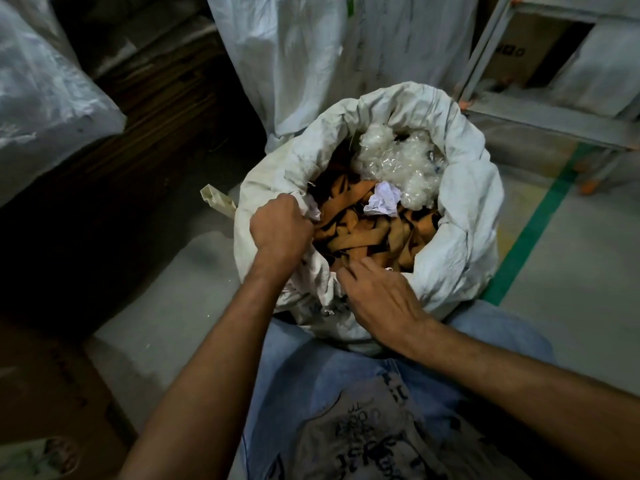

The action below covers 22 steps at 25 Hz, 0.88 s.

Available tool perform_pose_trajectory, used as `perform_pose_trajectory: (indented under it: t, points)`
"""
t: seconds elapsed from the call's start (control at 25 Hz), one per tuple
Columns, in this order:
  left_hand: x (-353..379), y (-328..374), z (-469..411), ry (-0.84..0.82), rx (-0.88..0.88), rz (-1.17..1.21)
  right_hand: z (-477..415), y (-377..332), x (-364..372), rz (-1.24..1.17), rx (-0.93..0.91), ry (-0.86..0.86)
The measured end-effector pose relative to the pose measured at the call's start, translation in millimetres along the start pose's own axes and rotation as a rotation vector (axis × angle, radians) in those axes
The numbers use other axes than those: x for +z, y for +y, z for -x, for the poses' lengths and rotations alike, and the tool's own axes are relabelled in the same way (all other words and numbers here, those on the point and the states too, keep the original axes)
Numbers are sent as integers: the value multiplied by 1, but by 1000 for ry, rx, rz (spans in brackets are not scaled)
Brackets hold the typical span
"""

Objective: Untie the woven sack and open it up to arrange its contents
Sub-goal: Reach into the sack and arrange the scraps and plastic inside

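A white woven sack [460, 244] stands open on the floor in front of my knees, its mouth rolled outward into a thick rim. Inside lie several tan and brown strips [367, 233], a crumpled white paper [382, 202] and a heap of clear plastic film [398, 161] at the far side. My left hand [280, 230] is fisted on the sack's near-left rim. My right hand [381, 296] rests on the near rim with its fingers spread, fingertips touching the strips.
A tall white sack [311, 57] stands behind, another bulges at the left [41, 98]. A dark stack of cardboard [138, 133] fills the left. A metal rack frame [540, 112] stands at the back right, beside a green floor line [533, 230]. A cream tube [218, 202] pokes out left of the sack.
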<state>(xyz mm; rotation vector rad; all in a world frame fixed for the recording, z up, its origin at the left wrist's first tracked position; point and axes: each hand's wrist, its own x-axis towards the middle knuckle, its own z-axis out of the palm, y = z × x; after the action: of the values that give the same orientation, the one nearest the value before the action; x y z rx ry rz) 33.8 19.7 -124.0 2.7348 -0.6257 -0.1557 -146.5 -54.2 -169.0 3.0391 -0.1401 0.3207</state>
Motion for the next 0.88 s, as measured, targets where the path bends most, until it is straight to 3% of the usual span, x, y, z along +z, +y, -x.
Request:
perform_pose_trajectory:
  t: [0.08, 0.2, 0.28, 0.32, 0.36, 0.4, 0.48, 0.56, 0.68, 0.72, 0.8, 0.84, 0.88]
  points:
    - [2, -17, -10, -22, -161, 369, 2, 0, -3, -42, 21, -73]
    - [-4, -37, -17, -92, -559, 1189, -14, 14, -18, -274, 129, -266]
    - [-8, -44, -18, -143, -629, 1344, -46, 36, -38, -636, 201, -472]
    - [-7, -48, -18, -151, -605, 1355, -66, 49, -48, -824, 241, -494]
    - [-5, -49, -19, -149, -583, 1347, -88, 60, -54, -867, 248, -442]
    - [-5, -49, -20, -150, -561, 1326, -113, 69, -54, -720, 190, -315]
    - [-7, -48, -22, -176, -518, 1280, -161, 75, -36, -215, -68, -135]
    - [-11, -47, -23, -204, -495, 1201, -204, 68, -7, 111, -309, -224]
    - [-12, -61, -28, -301, -489, 1081, -248, 64, 31, 181, -348, -267]
    - [-12, -65, -31, -309, -397, 869, -258, 64, 38, 177, -352, -233]
    - [-12, -64, -42, -167, -185, 168, -276, 64, 40, 148, -399, -239]
    - [-13, -53, -46, -54, -90, -71, -285, 64, 36, 72, -415, -281]
    - [-13, -40, -53, -5, -31, -160, -296, 64, 28, -7, -420, -326]
